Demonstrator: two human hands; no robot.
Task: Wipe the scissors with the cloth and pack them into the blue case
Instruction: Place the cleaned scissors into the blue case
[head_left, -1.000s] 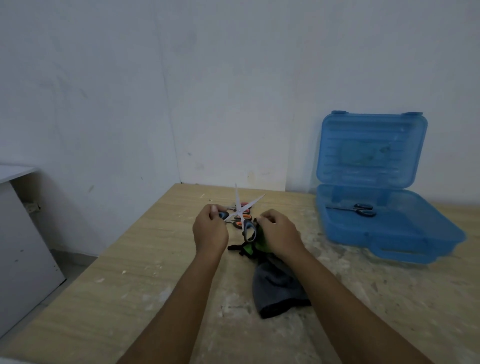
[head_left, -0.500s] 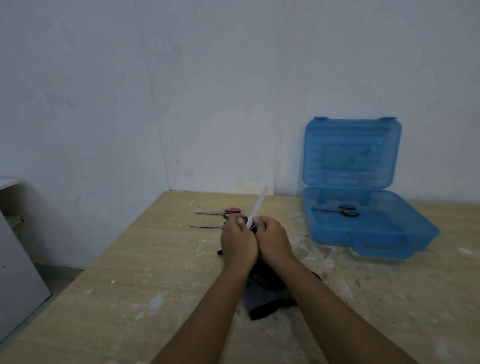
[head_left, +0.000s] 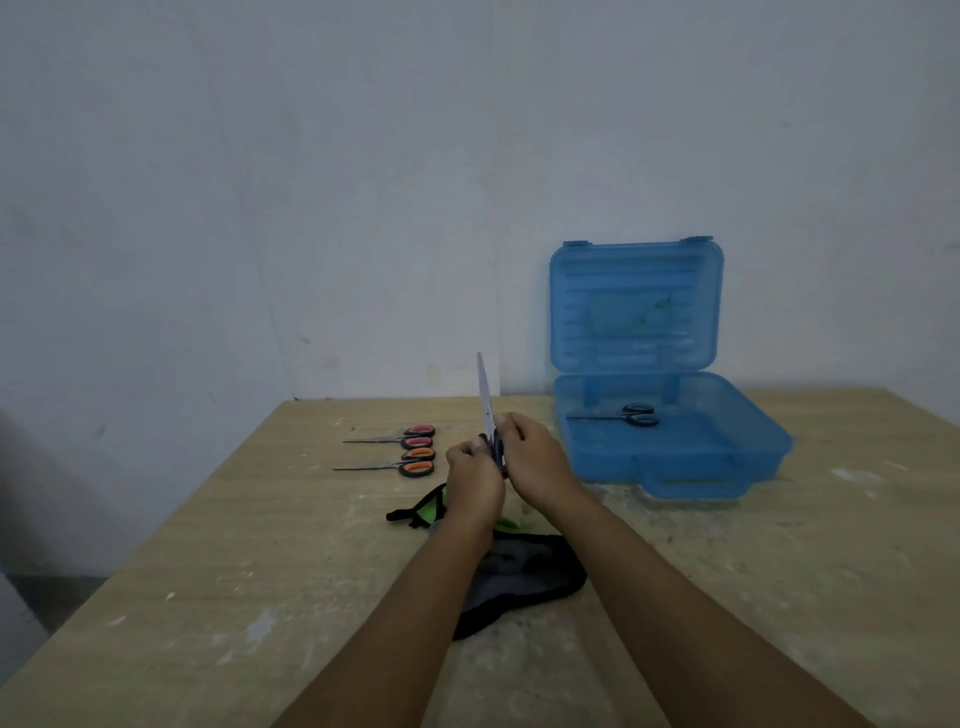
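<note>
Both hands hold one pair of scissors (head_left: 486, 400) by its dark handles, blades together and pointing up. My left hand (head_left: 474, 480) and my right hand (head_left: 535, 460) press against each other around the handles. Beneath my wrists on the table lies the cloth (head_left: 511, 582), grey and black with a green part. Two more scissors lie to the left: a red-handled pair (head_left: 410, 436) and an orange-handled pair (head_left: 408, 462). The blue case (head_left: 670, 457) stands open at the right, with black-handled scissors (head_left: 631, 415) inside.
The wooden table (head_left: 260, 571) is scuffed with pale marks. Its left edge drops to the floor, and a white wall runs behind it. The case lid (head_left: 636, 306) stands upright against the wall.
The blades, spread apart a second ago, have closed together and now point straight up. My hands have come together on the handles, and the head view has shifted left.
</note>
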